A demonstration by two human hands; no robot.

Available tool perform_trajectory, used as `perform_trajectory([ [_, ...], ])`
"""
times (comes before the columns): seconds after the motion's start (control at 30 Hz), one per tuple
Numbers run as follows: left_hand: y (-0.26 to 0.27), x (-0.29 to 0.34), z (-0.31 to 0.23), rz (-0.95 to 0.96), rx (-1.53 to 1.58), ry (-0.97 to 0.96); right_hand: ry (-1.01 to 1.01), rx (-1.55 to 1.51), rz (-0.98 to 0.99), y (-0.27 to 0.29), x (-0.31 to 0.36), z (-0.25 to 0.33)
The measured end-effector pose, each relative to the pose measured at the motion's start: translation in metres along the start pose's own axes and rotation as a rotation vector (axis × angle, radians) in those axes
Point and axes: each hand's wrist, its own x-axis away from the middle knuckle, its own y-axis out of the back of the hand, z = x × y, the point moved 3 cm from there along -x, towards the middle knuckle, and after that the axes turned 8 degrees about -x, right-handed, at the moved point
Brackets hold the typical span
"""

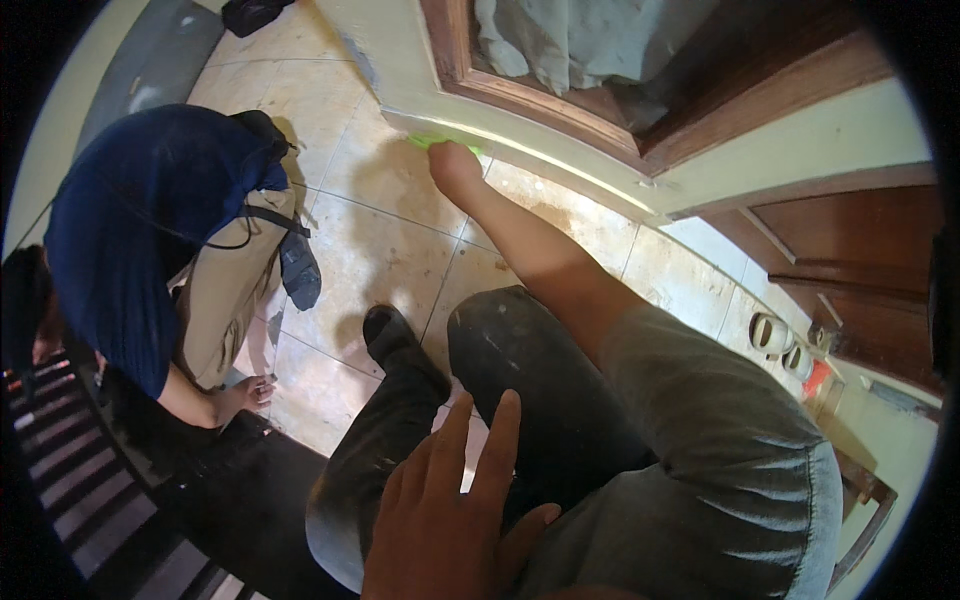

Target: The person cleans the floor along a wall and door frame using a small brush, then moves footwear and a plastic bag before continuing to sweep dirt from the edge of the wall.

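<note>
My right hand [455,168] is closed on a bright green thing [430,140], held low at the foot of the wall where it meets the tiled floor. My fist covers most of it, so its kind does not show. Stretched across from the lower right, my right arm wears a grey sleeve. My left hand [445,510] hovers near my bent legs, back up, fingers apart, holding nothing. Brown stains and dirt mark the pale floor tiles [400,185] around my right hand.
At left a person in a navy shirt [150,220] crouches, one hand [245,395] low by the floor. A wood-framed window [455,60] is above the wall base. Pale shoes [770,335] stand by the brown door [850,240]. Slatted bars [90,480] lie lower left.
</note>
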Motion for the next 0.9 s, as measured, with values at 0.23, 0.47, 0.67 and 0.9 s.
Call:
perform_trajectory([
  [0.23,-0.013,-0.009,0.002,0.118,0.124,-0.011,0.246,0.097,0.098,-0.041,0.092,-0.035],
  [0.47,-0.019,-0.023,-0.032,0.142,0.095,-0.058,0.084,0.120,-0.039,0.061,0.212,-0.165],
  [0.67,-0.038,-0.033,-0.061,0.167,0.061,-0.018,-0.030,-0.217,-0.338,0.098,0.244,-0.178],
  [0.9,-0.051,-0.055,-0.102,0.227,0.018,-0.072,-0.003,0.095,0.024,0.003,0.278,-0.248],
])
